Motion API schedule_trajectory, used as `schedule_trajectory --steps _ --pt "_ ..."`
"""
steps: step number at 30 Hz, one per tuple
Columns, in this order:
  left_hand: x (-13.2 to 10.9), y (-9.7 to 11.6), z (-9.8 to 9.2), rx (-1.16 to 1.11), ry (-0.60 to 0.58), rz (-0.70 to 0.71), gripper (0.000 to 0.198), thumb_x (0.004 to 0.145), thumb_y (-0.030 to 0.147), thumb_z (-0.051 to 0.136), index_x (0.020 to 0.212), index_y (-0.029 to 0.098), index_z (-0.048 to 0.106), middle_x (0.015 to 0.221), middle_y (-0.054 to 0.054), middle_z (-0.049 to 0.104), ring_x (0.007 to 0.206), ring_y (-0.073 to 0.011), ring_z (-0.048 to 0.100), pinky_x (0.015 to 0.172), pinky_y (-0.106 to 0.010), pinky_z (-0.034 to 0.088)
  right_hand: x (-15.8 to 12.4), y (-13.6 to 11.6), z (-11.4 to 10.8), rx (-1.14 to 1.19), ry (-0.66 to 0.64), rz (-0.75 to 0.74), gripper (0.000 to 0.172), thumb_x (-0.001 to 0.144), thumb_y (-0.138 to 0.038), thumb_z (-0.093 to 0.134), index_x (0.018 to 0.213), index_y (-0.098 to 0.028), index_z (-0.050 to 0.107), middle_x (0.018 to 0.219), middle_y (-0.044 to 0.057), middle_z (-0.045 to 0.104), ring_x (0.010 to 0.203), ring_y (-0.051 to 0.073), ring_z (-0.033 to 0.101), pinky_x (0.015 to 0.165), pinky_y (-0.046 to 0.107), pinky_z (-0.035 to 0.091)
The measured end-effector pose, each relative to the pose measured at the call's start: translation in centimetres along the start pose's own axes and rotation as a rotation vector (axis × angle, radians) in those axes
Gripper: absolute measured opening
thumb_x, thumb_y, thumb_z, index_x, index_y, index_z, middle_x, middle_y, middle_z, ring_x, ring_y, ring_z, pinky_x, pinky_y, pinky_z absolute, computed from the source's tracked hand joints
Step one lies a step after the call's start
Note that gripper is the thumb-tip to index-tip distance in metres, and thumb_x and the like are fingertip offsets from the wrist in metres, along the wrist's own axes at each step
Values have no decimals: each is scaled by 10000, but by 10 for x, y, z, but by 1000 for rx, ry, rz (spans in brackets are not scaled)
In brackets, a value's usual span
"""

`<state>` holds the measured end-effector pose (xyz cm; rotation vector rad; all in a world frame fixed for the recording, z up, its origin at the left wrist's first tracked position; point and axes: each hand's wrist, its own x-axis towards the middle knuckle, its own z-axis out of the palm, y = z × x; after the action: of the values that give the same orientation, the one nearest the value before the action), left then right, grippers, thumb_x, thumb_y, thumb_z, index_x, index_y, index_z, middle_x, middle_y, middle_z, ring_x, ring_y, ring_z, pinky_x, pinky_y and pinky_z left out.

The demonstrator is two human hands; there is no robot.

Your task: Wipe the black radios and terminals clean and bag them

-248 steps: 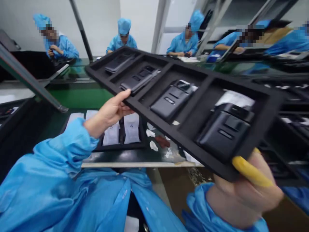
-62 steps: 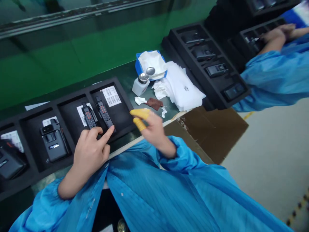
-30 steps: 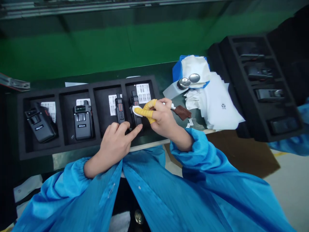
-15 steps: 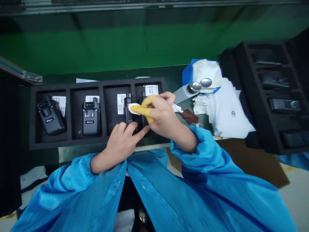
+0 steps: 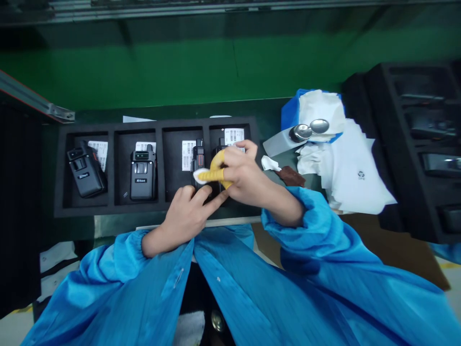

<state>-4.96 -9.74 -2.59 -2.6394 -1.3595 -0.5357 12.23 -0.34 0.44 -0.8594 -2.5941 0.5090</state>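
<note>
A black two-way radio [image 5: 198,154] stands on its narrow side in the third compartment of a black foam tray [image 5: 159,158]. My left hand [image 5: 189,211] grips its lower end, fingers bent around it. Yellow finger covers wrap some fingers of my right hand [image 5: 248,175], which pinches a white wipe [image 5: 202,176] against the radio's side. Partly hidden behind that hand, another black radio [image 5: 218,145] lies in the fourth compartment. Two more radios, a tilted one [image 5: 86,173] and an upright one [image 5: 143,178], lie in the left compartments, each beside a white barcode label.
Right of the tray are a dispenser bottle [image 5: 283,142] with a metal lid, a blue box [image 5: 290,111] of white wipes, a brown cloth [image 5: 291,177] and stacked white bags [image 5: 360,173]. Another foam tray [image 5: 391,144] holds several devices at far right.
My right hand has slid the wipe down the radio's side towards its lower end. My left hand keeps its hold. The whole view has shifted slightly, putting things further right.
</note>
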Motion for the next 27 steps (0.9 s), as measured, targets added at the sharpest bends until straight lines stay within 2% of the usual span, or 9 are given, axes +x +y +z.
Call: schedule_trajectory --steps 2,4,11,14,17,19,21,24,27 --pt "-1 0 0 4 -19 -13 462 887 105 450 1293 302 553 998 -63 565 714 -180 371 631 -322 326 2 2 2 -17 82 77 411 779 -32 454 951 -308 705 901 -12 567 915 155 459 948 462 161" --pt "-1 0 0 8 -29 -19 475 882 93 453 1294 306 554 981 -64 564 717 -182 378 633 -322 328 4 2 6 -38 88 110 392 791 -44 457 924 -316 707 904 -11 569 936 169 452 966 481 155" --pt "-1 0 1 3 0 -11 421 885 96 460 1228 287 613 940 -70 575 715 -190 384 622 -326 327 -3 -4 12 -39 26 12 251 777 -95 514 736 -265 695 854 -9 585 978 191 462 1012 525 127" --pt "-1 0 0 16 -23 -12 443 880 89 463 1256 280 596 965 -75 577 728 -188 393 635 -327 334 -17 -4 1 -23 168 24 275 797 -113 514 810 -301 715 847 -10 596 922 176 504 981 509 211" --pt "-2 0 0 11 -45 -18 497 866 70 461 1297 296 561 999 -72 575 734 -183 391 656 -324 344 -46 3 -16 -85 400 223 271 855 -179 499 903 -330 719 843 10 616 871 190 541 873 477 331" --pt "-2 0 0 2 -40 -20 514 855 56 461 1293 306 562 990 -64 576 723 -177 380 656 -320 345 -74 12 -25 -159 455 362 221 854 -226 515 875 -300 723 816 39 623 813 214 554 761 448 377" --pt "-2 0 1 -7 -34 -20 519 852 48 453 1289 305 565 987 -64 577 727 -175 385 655 -320 348 -103 24 -26 -261 428 499 206 841 -256 518 808 -258 722 779 77 625 765 235 550 678 434 387" --pt "-3 0 3 -12 -40 -27 523 855 55 440 1296 309 560 994 -71 578 741 -177 400 658 -324 358 -139 42 -16 -403 304 667 272 827 -304 480 703 -218 707 697 105 588 695 238 534 598 426 387" --pt "-2 -1 3 -2 -46 -34 524 851 68 451 1294 324 562 993 -64 583 722 -173 387 660 -321 363 -148 43 -5 -439 272 732 283 808 -344 495 849 -207 740 808 126 615 774 284 558 635 480 441"
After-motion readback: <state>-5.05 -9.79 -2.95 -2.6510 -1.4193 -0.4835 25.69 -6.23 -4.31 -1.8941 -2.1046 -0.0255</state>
